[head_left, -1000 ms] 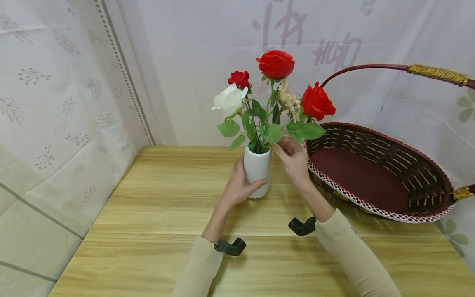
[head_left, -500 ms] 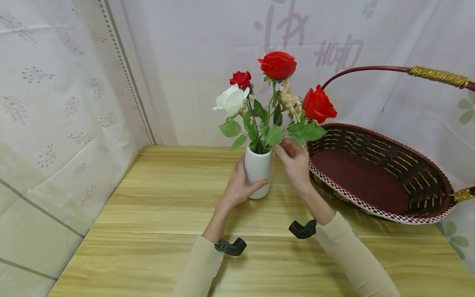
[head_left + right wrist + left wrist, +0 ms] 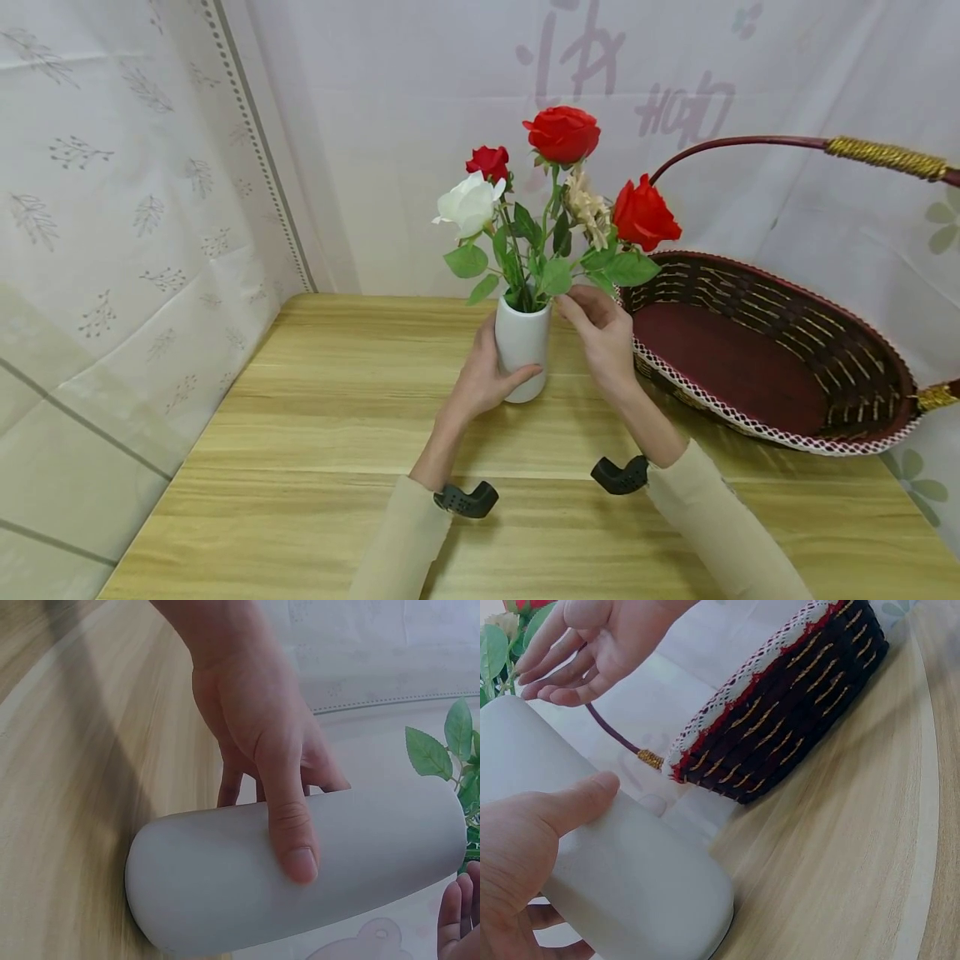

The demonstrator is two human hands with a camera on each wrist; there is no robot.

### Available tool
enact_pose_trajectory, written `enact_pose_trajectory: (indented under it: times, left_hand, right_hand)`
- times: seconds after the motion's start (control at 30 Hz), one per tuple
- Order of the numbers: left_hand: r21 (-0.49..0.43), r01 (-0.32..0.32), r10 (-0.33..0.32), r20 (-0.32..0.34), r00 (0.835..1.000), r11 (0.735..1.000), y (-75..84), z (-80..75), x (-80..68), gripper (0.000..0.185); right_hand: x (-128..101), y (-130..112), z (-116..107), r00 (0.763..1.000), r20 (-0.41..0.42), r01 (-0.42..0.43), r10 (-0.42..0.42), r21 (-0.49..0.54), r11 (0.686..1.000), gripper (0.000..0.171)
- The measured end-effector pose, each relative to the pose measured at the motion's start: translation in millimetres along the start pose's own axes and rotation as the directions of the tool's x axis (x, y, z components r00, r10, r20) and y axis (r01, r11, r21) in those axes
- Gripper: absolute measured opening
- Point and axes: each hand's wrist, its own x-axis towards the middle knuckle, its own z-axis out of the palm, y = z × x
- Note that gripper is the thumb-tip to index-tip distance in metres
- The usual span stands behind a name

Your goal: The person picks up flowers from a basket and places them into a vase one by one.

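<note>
A white ceramic vase [image 3: 521,348] stands on the wooden table [image 3: 322,433] and holds three red roses [image 3: 562,133], a white rose [image 3: 468,204], a beige dried flower [image 3: 585,204] and green leaves [image 3: 555,271]. My left hand [image 3: 483,377] grips the vase's body, with the thumb [image 3: 570,806] across its front. In the right wrist view that left hand [image 3: 270,772] wraps the vase [image 3: 300,870]. My right hand [image 3: 581,312] hovers beside the vase's rim under the leaves. Its fingers [image 3: 562,667] are relaxed and hold nothing.
A dark red woven basket [image 3: 757,425] with white lace trim and a long arched handle [image 3: 750,137] lies right of the vase, close to my right hand. White patterned curtains [image 3: 135,217] close off the left and back. The table's left edge [image 3: 187,450] runs along the curtain.
My right hand and forearm have drawn back slightly toward me, away from the stems. The left hand keeps its grip and the vase has not moved.
</note>
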Motion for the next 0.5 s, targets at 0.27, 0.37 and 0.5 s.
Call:
enact_pose_trajectory:
  times: [0.27,0.37,0.5]
  left_hand:
    - [0.018,0.011,-0.011,-0.008,1.0,1.0,1.6,2.3,-1.2,0.107]
    - [0.031,0.025,-0.024,-0.013,1.0,0.999,1.7,3.4,-1.0,0.109]
    - [0.021,0.055,-0.055,-0.014,0.998,0.998,2.9,3.2,-0.3,0.111]
  right_hand:
    - [-7,-3,-8,1.0,0.017,-0.009,0.009,-0.004,1.0,0.025]
    - [-8,-4,-10,1.0,0.024,-0.004,0.004,0.016,1.0,0.026]
    - [-9,-4,-14,1.0,0.027,-0.006,0.006,0.026,1.0,0.027]
